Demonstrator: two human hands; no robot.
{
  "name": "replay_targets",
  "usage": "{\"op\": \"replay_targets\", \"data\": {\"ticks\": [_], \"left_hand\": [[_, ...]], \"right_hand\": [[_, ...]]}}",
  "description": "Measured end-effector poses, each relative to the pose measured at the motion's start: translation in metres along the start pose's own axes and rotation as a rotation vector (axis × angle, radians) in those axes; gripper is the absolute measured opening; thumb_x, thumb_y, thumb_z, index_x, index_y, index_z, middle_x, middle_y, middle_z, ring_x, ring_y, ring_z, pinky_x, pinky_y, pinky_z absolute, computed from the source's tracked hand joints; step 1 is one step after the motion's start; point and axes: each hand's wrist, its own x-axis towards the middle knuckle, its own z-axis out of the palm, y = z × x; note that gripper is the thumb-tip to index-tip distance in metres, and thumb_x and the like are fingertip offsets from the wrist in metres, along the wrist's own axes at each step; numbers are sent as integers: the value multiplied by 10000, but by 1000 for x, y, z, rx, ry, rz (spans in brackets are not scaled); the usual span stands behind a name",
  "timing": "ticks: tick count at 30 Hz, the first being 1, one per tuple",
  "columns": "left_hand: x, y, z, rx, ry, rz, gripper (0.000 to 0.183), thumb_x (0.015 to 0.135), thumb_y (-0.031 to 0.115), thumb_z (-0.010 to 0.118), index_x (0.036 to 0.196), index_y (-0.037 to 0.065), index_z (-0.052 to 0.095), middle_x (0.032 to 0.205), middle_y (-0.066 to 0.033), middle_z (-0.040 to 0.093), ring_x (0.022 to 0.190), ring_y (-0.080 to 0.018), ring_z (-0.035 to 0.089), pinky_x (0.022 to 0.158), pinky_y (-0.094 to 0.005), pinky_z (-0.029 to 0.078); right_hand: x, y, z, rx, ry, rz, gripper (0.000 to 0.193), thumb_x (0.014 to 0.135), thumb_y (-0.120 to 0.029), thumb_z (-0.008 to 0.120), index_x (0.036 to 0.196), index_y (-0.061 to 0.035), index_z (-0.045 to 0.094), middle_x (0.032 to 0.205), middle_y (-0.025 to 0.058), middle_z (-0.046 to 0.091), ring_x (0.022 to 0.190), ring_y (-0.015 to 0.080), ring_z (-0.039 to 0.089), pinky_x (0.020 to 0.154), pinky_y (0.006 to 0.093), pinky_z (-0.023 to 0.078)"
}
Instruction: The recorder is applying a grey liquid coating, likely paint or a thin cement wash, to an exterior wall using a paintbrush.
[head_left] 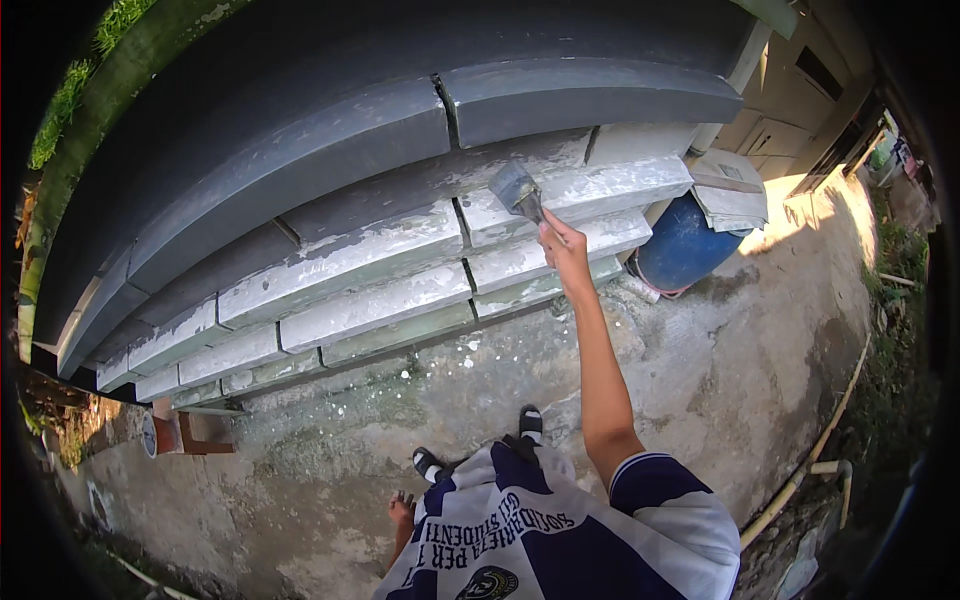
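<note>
My right hand (pixel 567 250) is closed around the handle of a wide paintbrush (pixel 517 190), at the end of my outstretched arm. The brush's broad, grey-smeared head is at a white, patchy ledge (pixel 590 187) of a stepped block structure. Dark grey paint covers the ledge above (pixel 590 92), while the lower ledges (pixel 380 300) look whitish and worn, with dark gaps between blocks. Down by my side hangs my left hand (pixel 401 508), its small visible fingers slightly apart and nothing seen in them.
A blue barrel (pixel 690 243) stands right of the ledges, with a pale folded sack (pixel 728 190) on top. White spots dot the concrete floor (pixel 450 390) by my feet. A brown stand-like object (pixel 190 437) is at the left; a pipe (pixel 810 455) edges the right.
</note>
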Motion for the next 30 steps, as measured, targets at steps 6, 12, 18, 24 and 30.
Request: {"op": "replay_targets", "data": {"ticks": [6, 12, 18, 24, 30], "left_hand": [[-44, 29, 76, 269, 6, 69, 140, 869, 153, 524, 997, 98, 535, 988, -38, 622, 854, -209, 627, 632, -312, 451], [-81, 11, 104, 411, -176, 265, 203, 859, 3, 489, 1037, 43, 576, 952, -59, 609, 845, -133, 587, 668, -253, 456], [-92, -32, 63, 72, -112, 261, 179, 871, 45, 509, 1036, 37, 578, 962, -72, 623, 830, -141, 598, 684, -266, 477], [-71, 9, -16, 33, 103, 181, 183, 884, 80, 499, 1053, 51, 563, 980, -70, 612, 824, -169, 608, 657, -283, 473], [-24, 23, -120, -36, 221, 112, 196, 886, 122, 491, 1074, 104, 543, 1008, -32, 602, 825, -194, 613, 615, -296, 440]], "right_hand": [[-63, -16, 11, 611, -200, 246, 425, 935, -204, 463, 1311, -27, 370, 658, 7, 419, 428, 25, 245, 405, 183, 207], [-90, 4, 25, 620, -290, 369, 336, 929, -208, 468, 1238, -79, 449, 663, 7, 422, 412, 42, 249, 434, 200, 217], [-125, 13, 76, 630, -391, 491, 367, 935, -270, 441, 1239, -65, 428, 651, 2, 426, 396, 46, 261, 426, 207, 213], [-180, 23, 155, 641, -380, 702, 377, 941, -344, 402, 1210, -82, 436, 647, 6, 442, 386, 58, 263, 419, 216, 213], [-237, 23, 276, 618, -613, 905, 391, 941, -304, 422, 1236, -49, 394, 729, 34, 485, 406, 51, 307, 413, 208, 288]]}}
